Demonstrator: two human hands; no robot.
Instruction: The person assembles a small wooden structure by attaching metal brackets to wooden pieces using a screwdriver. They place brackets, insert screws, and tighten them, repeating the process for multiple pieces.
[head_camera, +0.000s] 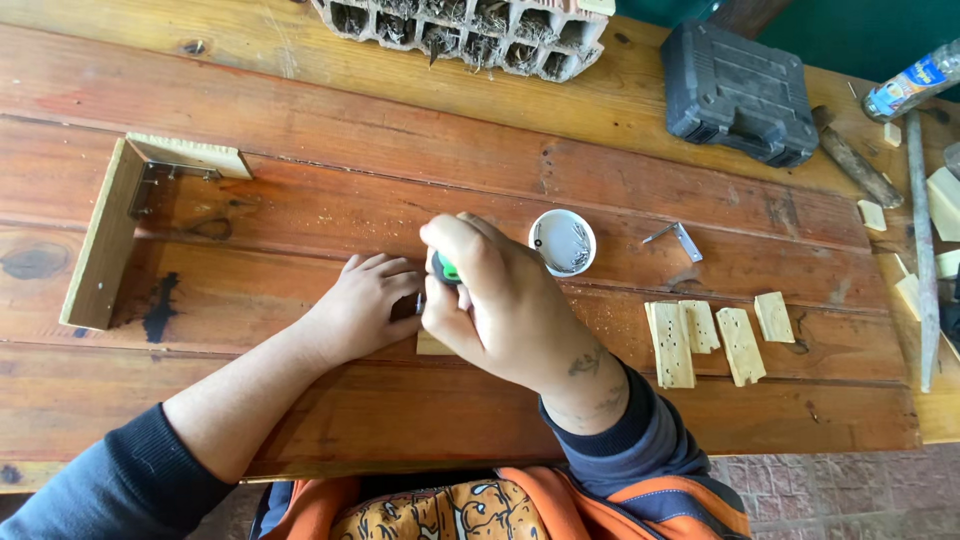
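My right hand is closed around a screwdriver with a green and black handle, held upright over a small pale wood piece on the reddish plank workbench. Most of that piece is hidden under my hands. My left hand rests flat on the bench just left of the screwdriver, fingers pressed against the wood piece. A small white dish of screws sits just beyond my right hand.
An L-shaped wooden frame with a metal bracket lies at left. Several small drilled wood pieces and a metal angle bracket lie at right. A black tool case, a hollow brick and scraps stand at the back.
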